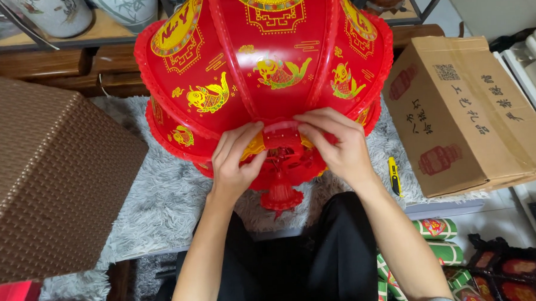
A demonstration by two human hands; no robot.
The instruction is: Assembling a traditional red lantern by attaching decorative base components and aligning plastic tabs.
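Red plastic lantern (265, 79) with gold fish patterns rests on the grey shaggy worktop (162, 196), beside a cardboard box (463, 114). Left hand (236, 163) and right hand (336, 145) pinch its red bottom cap (281, 138). A yellow utility knife (394, 176) lies nearby.

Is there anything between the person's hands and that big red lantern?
Nothing visible. Both the left hand and the right hand already rest on the red lantern, fingers pinching the small red piece at its lower end. The yellow utility knife and cardboard box lie off to the side.
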